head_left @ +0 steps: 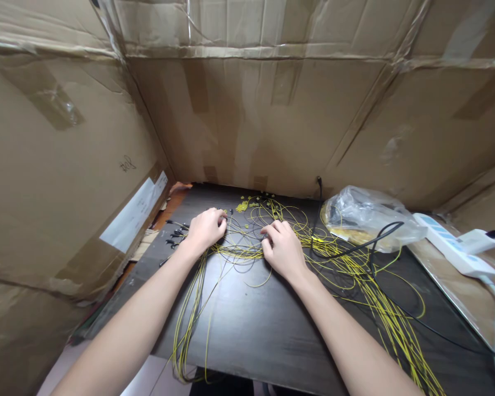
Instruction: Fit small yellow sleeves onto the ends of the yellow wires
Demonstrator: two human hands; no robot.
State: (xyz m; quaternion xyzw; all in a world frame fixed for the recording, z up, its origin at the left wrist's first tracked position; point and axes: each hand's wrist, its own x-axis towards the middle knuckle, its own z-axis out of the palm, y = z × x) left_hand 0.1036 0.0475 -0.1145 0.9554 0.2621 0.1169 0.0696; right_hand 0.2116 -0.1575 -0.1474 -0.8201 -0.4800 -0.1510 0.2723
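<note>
My left hand [207, 228] is closed, thumb and fingertips bent together over the table's left half. What sits in its pinch is too small to make out. A bunch of thin yellow and black wires [196, 297] hangs from beneath it over the front edge. Several black wire ends [176, 236] lie left of this hand. My right hand [284, 248] is curled over the loose wires, its thumb and index finger closed on what looks like a thin wire. Near the back, small yellow pieces [242, 207] lie scattered between the two hands.
Long yellow wires [379, 291] spread across the dark table [247, 324] to the right. A black cable [346, 254] loops over them. Behind stands a clear plastic bag [358, 214], beside a white power strip [454, 247]. Cardboard walls [247, 121] enclose the back and sides.
</note>
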